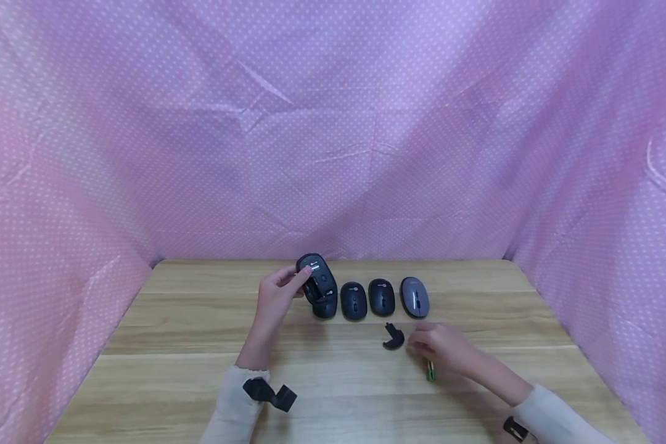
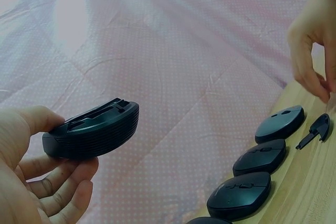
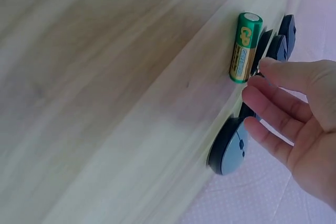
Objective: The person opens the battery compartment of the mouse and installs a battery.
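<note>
My left hand (image 1: 275,296) grips a black computer mouse (image 1: 316,276), lifted off the table with its underside toward the head camera. In the left wrist view the held mouse (image 2: 94,129) shows an uncovered battery slot; the thumb is on one side and fingers are beneath. My right hand (image 1: 441,346) hovers low over the table, its fingers loosely bent and nothing visible between them. Close by lies a green and gold battery (image 3: 245,48), partly hidden by that hand in the head view. A black battery cover (image 1: 394,337) lies left of the right hand's fingertips.
Along the back of the wooden table (image 1: 161,320) stands a row of mice: a grey one (image 1: 415,297), two black ones (image 1: 382,297) and a black one (image 1: 325,308) partly behind the held mouse. Pink dotted cloth (image 1: 333,154) hangs behind and at both sides.
</note>
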A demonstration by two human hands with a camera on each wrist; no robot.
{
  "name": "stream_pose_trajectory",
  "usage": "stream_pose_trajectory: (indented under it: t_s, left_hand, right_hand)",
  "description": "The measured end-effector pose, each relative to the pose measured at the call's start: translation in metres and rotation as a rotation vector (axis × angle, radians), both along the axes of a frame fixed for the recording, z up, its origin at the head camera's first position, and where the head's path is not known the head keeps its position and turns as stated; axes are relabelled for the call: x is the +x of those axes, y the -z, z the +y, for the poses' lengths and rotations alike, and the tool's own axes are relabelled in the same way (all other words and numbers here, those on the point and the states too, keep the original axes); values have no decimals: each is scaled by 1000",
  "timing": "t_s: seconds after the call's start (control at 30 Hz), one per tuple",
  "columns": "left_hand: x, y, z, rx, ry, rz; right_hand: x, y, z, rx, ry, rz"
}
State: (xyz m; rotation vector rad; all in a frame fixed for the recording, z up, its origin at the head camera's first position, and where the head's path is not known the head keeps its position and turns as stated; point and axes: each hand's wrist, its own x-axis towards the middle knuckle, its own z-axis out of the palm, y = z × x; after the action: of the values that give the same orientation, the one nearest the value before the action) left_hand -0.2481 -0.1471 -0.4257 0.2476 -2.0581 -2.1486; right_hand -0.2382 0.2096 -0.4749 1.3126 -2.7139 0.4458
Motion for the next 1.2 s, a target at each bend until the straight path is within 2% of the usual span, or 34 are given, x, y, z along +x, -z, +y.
stream_pose_trajectory:
  t_s: [0.13, 0.33, 0.43, 0.6, 0.73, 1.0, 1.2]
  left_hand:
    - [0, 1, -1, -1, -1, -4]
    - [2, 1, -1, -14, -1, -14]
    - [3, 1, -1, -21, -1, -18]
    - [3, 1, -1, -26, -1, -14]
    - [4, 1, -1, -21, -1, -14]
    - [5, 1, -1, -19, 2, -5]
    - [6, 1, 0, -23, 4, -4]
  right_hand:
    - [5, -3, 9, 6, 42, -52]
    - [16, -6, 15, 60, 176, -132]
    - [22, -4, 16, 74, 215, -171]
    - [27, 1, 14, 77, 179, -153]
    - [29, 2, 10, 47, 168, -197]
    - [30, 1, 6, 30, 219, -242]
    - [30, 2, 2, 34, 227, -188]
